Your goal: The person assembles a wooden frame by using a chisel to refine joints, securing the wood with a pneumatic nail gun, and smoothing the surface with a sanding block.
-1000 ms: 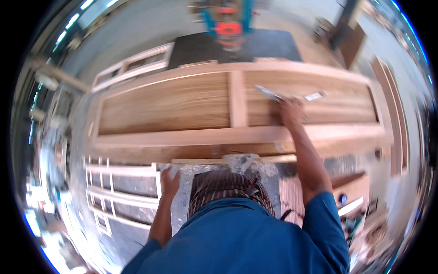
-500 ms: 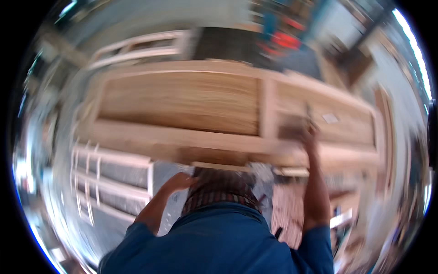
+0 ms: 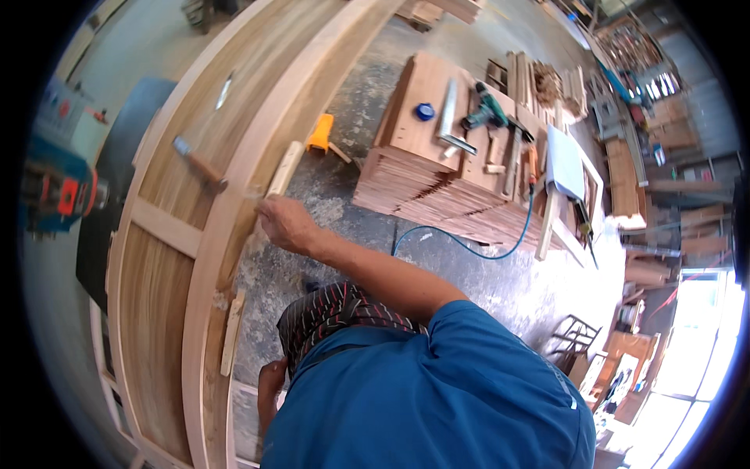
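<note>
The big panelled door frame (image 3: 168, 258) lies flat in front of you and fills the left of the view, with its long outer rail running up and away from your body. To the right, across the concrete floor, is a stack of boards (image 3: 437, 184) with a green drill (image 3: 486, 113), a metal bar and a blue hose trailing off it.

Your right hand (image 3: 285, 223) is stretched out to the outer rail. Its fingers are curled in at the lower end of a short wooden strip (image 3: 283, 168) that lies against the rail's edge. It looks like a narrow pinch on the strip's end, though the knuckles hide the fingertips, so it may only be pressing. Your left hand (image 3: 271, 383) is low by your waist, just beside the same rail. Your shirt covers most of it, and I cannot tell whether it grips anything. A second strip (image 3: 232, 332) lies along the rail between your two hands.

The step in hand seems to be lining that upper strip up along the rail. A hammer (image 3: 199, 166) lies on the panel just beyond it, near your fingers, and a yellow tool (image 3: 320, 133) sits on the floor past the strip's far end. For the next move, you would need to hold the strip steady and flush with the edge before reaching for anything else.
</note>
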Demonstrator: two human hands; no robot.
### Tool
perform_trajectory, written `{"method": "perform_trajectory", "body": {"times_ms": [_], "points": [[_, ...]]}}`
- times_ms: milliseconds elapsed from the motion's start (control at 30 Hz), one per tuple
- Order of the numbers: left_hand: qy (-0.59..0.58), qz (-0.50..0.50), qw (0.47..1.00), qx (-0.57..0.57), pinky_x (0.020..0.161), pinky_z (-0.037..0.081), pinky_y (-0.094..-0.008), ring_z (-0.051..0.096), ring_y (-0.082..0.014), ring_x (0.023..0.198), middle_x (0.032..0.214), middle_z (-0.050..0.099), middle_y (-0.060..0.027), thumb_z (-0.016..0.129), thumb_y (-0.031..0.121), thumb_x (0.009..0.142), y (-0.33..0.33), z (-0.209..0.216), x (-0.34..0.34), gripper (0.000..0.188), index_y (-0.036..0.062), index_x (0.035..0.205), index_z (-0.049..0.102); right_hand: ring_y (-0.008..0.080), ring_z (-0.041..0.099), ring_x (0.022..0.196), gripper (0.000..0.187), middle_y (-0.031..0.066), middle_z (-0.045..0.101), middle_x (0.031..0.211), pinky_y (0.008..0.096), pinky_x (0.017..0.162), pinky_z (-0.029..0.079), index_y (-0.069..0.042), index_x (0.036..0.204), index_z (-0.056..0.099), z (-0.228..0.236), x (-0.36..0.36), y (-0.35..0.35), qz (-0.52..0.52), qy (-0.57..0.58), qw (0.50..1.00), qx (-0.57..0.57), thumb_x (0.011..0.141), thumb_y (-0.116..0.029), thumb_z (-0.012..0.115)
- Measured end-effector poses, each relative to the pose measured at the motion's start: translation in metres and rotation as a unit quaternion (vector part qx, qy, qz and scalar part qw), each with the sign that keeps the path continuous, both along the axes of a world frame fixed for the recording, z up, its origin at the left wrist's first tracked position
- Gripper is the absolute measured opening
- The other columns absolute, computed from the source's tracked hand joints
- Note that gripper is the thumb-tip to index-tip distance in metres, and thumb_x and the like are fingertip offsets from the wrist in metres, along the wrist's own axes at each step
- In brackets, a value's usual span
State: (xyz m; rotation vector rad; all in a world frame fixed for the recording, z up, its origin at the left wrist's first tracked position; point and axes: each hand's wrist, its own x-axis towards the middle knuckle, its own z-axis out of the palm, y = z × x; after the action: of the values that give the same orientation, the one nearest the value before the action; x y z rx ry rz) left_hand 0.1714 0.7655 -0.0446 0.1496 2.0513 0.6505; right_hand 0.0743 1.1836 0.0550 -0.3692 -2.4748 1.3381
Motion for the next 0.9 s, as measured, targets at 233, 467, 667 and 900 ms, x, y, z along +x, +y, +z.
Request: {"method": "perform_trajectory", "body": {"times_ms": [233, 467, 667, 900], "points": [[0.052, -0.068, 0.996, -0.025, 0.063, 0.047, -0.0410, 0.061, -0.0230, 0.065, 0.066, 0.063, -0.0146, 0.061, 0.042, 0.096, 0.003, -0.045, 0.020, 0.050, -0.0043, 0.079, 0.066, 0.0424, 0.065, 0.090, 0.017, 0.0222, 0.068, 0.096, 0.0484, 0.082, 0.053, -0.002, 0.097, 0.070, -0.031, 0.143, 0.099, -0.093, 0.022, 0.994, -0.050, 0.087, -0.010, 0.058], [0.023, -0.137, 0.988, -0.063, 0.063, 0.048, -0.0389, 0.062, -0.0219, 0.067, 0.070, 0.065, -0.0127, 0.060, 0.042, 0.096, 0.083, -0.018, 0.045, 0.047, -0.0029, 0.084, 0.068, 0.0267, 0.071, 0.090, 0.022, 0.0147, 0.074, 0.100, 0.0362, 0.083, 0.055, -0.002, 0.106, 0.072, -0.016, 0.328, 0.182, -0.278, -0.062, 0.947, -0.146, 0.094, -0.019, 0.064], [0.007, -0.204, 0.977, -0.058, 0.062, 0.049, -0.0371, 0.063, -0.0211, 0.068, 0.074, 0.066, -0.0110, 0.060, 0.042, 0.096, 0.130, -0.031, 0.043, 0.045, -0.0017, 0.089, 0.069, 0.0118, 0.065, 0.081, 0.017, 0.0058, 0.070, 0.087, 0.0267, 0.075, 0.052, 0.003, 0.100, 0.071, 0.001, 0.469, 0.202, -0.476, -0.018, 0.862, -0.173, 0.095, -0.011, 0.061], [-0.055, -0.041, 0.991, -0.113, 0.062, 0.051, -0.0349, 0.064, -0.0200, 0.070, 0.080, 0.067, -0.0091, 0.059, 0.040, 0.097, 0.207, -0.059, 0.036, 0.042, -0.0002, 0.098, 0.070, 0.0173, 0.069, 0.075, 0.019, 0.0117, 0.073, 0.083, 0.0316, 0.071, 0.053, 0.000, 0.100, 0.072, 0.036, 0.615, 0.247, -0.576, -0.079, 0.813, -0.040, 0.093, -0.016, 0.064]]}}
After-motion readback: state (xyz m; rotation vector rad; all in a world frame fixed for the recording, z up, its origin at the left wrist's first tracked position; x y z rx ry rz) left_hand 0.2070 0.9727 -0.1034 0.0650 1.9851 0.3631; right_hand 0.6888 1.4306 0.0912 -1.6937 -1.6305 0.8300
